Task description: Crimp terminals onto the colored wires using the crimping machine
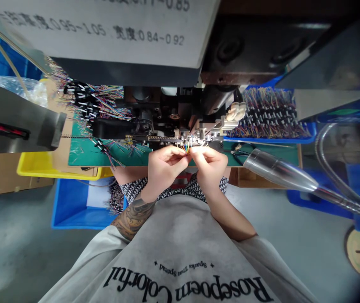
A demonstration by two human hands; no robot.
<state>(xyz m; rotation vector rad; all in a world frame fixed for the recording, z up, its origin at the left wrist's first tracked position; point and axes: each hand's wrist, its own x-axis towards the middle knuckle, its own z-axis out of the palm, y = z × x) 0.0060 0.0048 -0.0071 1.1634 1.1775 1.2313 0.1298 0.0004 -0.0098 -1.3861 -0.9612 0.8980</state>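
My left hand (164, 165) and my right hand (209, 164) meet in front of a black crimping machine (167, 113). Both pinch a small bundle of thin coloured wires (186, 147), whose tips point up into the machine's metal jaw (195, 136). A strip of small terminals (154, 138) runs into the jaw from the left. Both hands have fingers curled tight around the wires.
A blue tray of wire pieces with black sleeves (268, 113) stands at the right; a loose heap of similar wires (88, 103) lies at the left on the green mat (81, 153). A metal gooseneck lamp (281, 170) juts in from the right. Yellow (37, 166) and blue bins (72, 206) sit lower left.
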